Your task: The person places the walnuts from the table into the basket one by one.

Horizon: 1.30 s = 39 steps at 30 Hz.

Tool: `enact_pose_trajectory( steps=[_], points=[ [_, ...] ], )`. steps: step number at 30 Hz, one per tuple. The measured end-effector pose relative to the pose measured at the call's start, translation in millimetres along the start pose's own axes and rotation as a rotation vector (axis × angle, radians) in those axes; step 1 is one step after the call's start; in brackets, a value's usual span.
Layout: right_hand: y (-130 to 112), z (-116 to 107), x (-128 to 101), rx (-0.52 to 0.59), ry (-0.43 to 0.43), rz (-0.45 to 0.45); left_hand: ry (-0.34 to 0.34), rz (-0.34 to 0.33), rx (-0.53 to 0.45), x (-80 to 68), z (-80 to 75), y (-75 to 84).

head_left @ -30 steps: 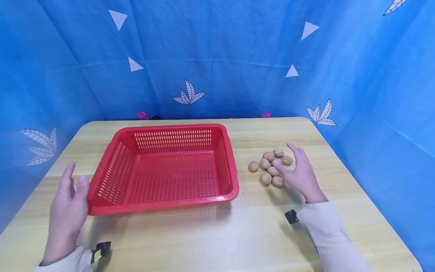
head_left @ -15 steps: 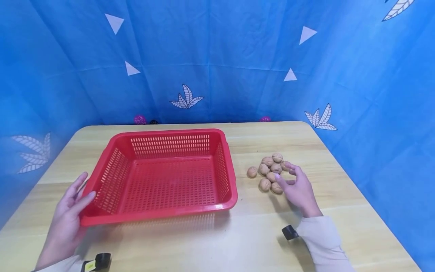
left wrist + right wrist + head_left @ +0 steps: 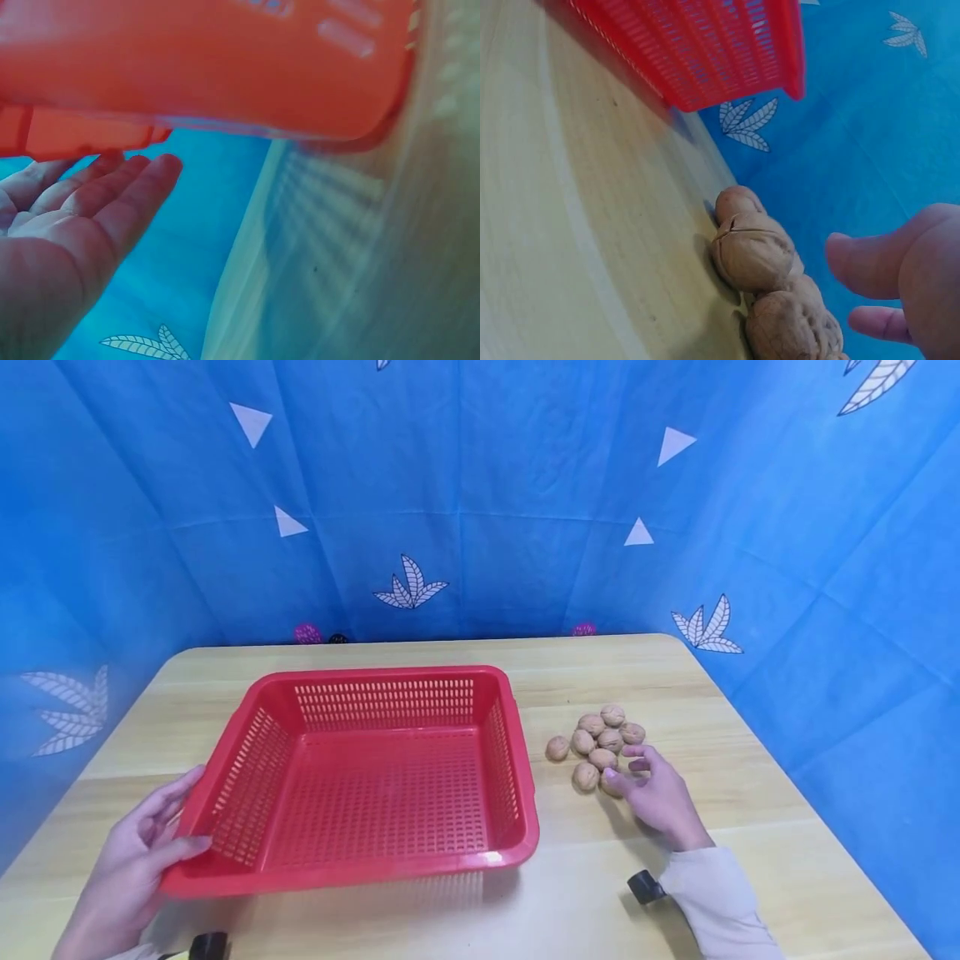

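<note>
A red plastic basket [image 3: 375,802] with slotted walls stands on the table with nothing in it. At its left rim is my left hand [image 3: 123,868], thumb over the edge and fingers on the outer side; the left wrist view shows the fingers [image 3: 135,187] beneath the rim. To the right of the basket lies a cluster of walnuts [image 3: 603,759]. My right hand [image 3: 660,797] hovers at the cluster's near right side, thumb and fingers apart, partly covering one walnut. In the right wrist view a gap separates the thumb [image 3: 866,262] from the walnuts [image 3: 754,255].
The pale wooden table [image 3: 570,885] carries the basket and the walnuts. A blue patterned cloth [image 3: 465,510] hangs behind it and along both sides. One walnut [image 3: 557,748] lies at the cluster's left edge, nearest the basket.
My left hand has taken hold of the basket's left rim, and the basket has come slightly nearer to me. My right hand has lowered toward the near side of the walnuts.
</note>
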State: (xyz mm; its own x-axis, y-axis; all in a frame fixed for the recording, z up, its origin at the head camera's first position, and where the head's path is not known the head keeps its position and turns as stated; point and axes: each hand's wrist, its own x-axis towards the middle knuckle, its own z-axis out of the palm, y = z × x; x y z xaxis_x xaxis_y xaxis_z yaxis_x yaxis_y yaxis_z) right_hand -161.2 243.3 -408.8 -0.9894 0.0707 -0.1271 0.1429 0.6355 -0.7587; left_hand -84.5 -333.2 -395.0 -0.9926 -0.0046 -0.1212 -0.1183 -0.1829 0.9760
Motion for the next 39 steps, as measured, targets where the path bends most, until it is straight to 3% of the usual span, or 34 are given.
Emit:
enact_pose_trajectory(
  steps=[6, 8, 14, 18, 21, 27, 34, 39],
  points=[
    [3, 5, 0, -0.064, 0.006, -0.048, -0.167, 0.252, -0.115, 2.1, 2.7, -9.8],
    [4, 5, 1, -0.081, 0.021, -0.072, -0.168, 0.287, -0.111, 4.3, 5.5, -10.7],
    [4, 8, 1, -0.126, 0.05, -0.142, -0.059, 0.211, 0.003, 0.2, 10.4, -10.0],
    [4, 9, 0, -0.129, 0.041, -0.133, -0.062, 0.212, 0.036, -2.1, 9.5, -9.1],
    [2, 7, -1, -0.129, 0.041, -0.107, -0.082, 0.23, 0.016, -1.2, 8.2, -8.3],
    [1, 5, 1, -0.096, 0.077, -0.067, -0.153, 0.296, -0.118, 4.5, 8.5, -6.5],
    [0, 4, 2, -0.076, 0.103, -0.09, -0.083, 0.256, -0.138, 4.1, 6.7, -6.6],
    [3, 5, 1, -0.044, 0.114, -0.093, -0.151, 0.28, -0.177, 5.9, 4.4, -9.4]
  ],
)
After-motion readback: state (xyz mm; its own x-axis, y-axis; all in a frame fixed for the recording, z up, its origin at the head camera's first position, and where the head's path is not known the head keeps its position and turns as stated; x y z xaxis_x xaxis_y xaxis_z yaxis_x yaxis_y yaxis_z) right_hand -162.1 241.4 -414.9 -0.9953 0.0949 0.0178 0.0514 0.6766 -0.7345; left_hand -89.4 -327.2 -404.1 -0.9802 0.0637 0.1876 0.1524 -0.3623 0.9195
